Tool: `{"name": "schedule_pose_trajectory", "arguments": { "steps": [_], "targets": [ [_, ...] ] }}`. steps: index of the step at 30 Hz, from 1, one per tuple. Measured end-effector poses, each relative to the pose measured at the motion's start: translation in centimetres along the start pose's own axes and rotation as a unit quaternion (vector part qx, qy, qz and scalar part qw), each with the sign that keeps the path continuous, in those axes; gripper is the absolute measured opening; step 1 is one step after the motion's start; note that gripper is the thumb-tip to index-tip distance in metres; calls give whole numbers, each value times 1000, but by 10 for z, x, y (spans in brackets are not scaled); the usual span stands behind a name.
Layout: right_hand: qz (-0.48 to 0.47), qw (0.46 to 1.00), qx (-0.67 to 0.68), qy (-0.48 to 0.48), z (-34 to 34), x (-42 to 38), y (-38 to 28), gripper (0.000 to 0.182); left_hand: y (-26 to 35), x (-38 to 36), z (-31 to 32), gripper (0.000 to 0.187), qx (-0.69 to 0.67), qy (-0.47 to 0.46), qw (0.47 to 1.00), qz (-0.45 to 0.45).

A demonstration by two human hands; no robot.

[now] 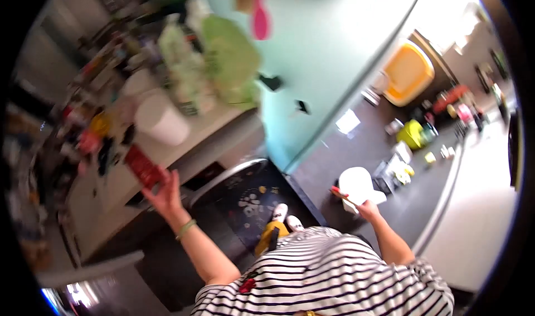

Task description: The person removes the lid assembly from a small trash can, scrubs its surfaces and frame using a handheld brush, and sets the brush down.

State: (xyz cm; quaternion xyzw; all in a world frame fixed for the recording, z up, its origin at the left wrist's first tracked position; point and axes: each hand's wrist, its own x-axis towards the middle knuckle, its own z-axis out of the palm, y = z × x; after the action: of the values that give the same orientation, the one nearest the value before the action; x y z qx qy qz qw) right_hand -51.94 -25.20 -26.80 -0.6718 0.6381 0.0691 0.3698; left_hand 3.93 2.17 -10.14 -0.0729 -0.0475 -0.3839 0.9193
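My left hand [165, 198] reaches out over the edge of a cluttered counter, thumb and fingers closed on the near end of a flat red rectangular object [141, 165]. Blur hides its exact kind. Close to its far end stands a white cylindrical container [160, 117]. On the other side, my right hand [368, 211] is closed on a slim object with a red end [339, 193], whose kind I cannot make out. Just behind that object, a white rounded container [358, 185] sits on the dark floor or surface.
Green plastic bags [229, 60] and many small items crowd the counter [106, 204]. A pale turquoise panel [312, 54] rises ahead. At right are a yellow-orange basin [409, 72], a lime-green container [411, 135] and assorted goods. A dark patterned mat [239, 227] lies by my shoes.
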Motion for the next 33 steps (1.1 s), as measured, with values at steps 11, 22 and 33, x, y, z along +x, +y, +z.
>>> {"name": "schedule_pose_trajectory", "arguments": {
  "steps": [11, 22, 33],
  "targets": [
    [36, 978, 192, 81, 9, 14, 19, 33, -15, -35, 0, 65, 130, 62, 985, -98],
    [4, 925, 352, 142, -14, 68, 9, 30, -137, -98, -113, 41, 781, -9, 379, -496],
    [-4, 840, 531, 110, -48, 168, 29, 23, -190, -84, -230, 42, 776, -182, 182, -576]
  ]
}}
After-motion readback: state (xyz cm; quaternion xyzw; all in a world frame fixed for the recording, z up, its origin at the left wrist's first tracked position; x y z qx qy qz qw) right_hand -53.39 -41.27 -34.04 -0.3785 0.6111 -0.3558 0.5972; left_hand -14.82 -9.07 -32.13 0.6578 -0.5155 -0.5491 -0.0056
